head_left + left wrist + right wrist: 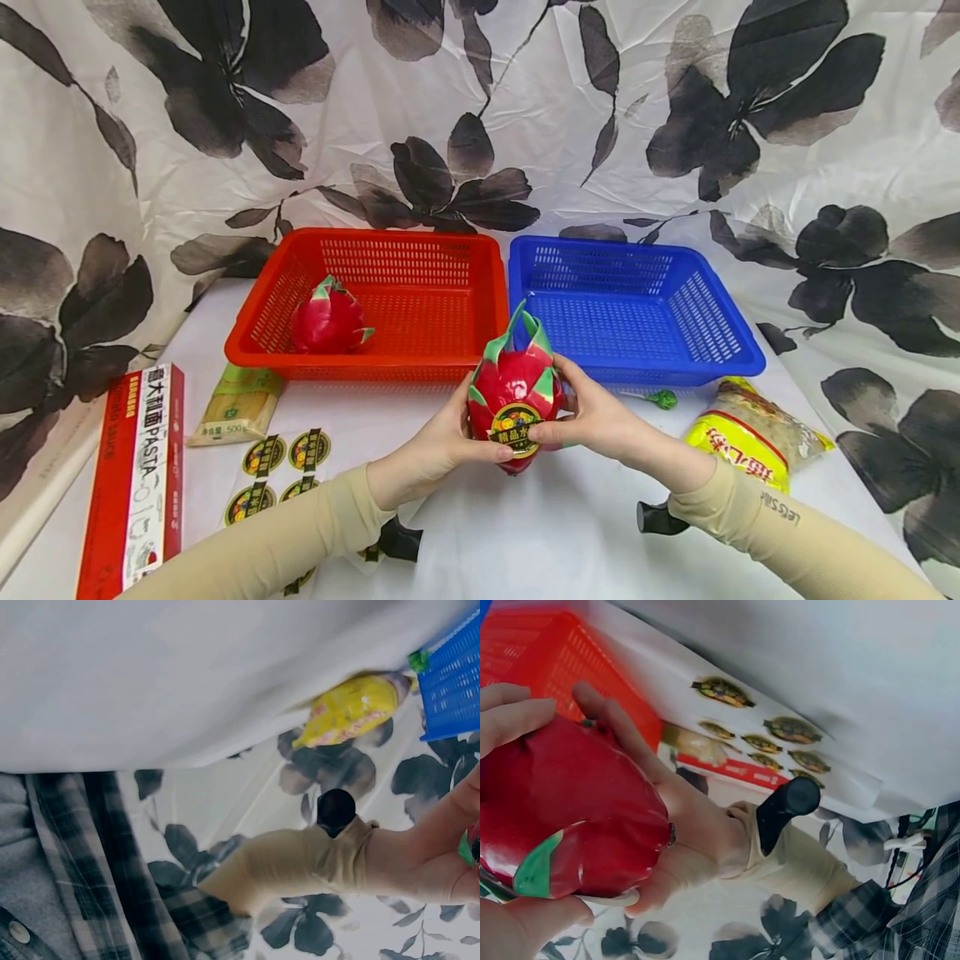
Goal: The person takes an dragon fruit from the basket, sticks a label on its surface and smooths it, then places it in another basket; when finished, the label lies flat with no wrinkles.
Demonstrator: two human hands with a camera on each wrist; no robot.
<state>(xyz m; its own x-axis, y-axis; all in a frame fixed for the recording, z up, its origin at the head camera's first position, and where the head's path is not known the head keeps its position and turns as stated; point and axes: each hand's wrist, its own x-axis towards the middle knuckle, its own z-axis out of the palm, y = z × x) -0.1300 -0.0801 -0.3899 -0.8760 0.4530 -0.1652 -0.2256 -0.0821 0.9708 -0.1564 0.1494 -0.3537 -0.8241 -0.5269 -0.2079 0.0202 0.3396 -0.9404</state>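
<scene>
In the head view, both hands hold a red dragon fruit [506, 379] with green leaf tips, upright in front of the baskets. My left hand [438, 437] grips its left side; my right hand [592, 417] grips the right. A round black-and-gold label [516, 427] sits on the front of the fruit, with the right thumb lying on its edge. The right wrist view shows the red skin [577, 802] close up between the two hands. A second dragon fruit [327, 321] lies at the left inside the red basket [367, 360].
Right of the red basket stands a blue basket [652, 367], with a green-wrapped lollipop [662, 399] before it. A yellow snack bag [742, 437] lies at right. On the left are a pasta box [142, 475], a noodle pack [238, 402] and a sheet of round labels [262, 457].
</scene>
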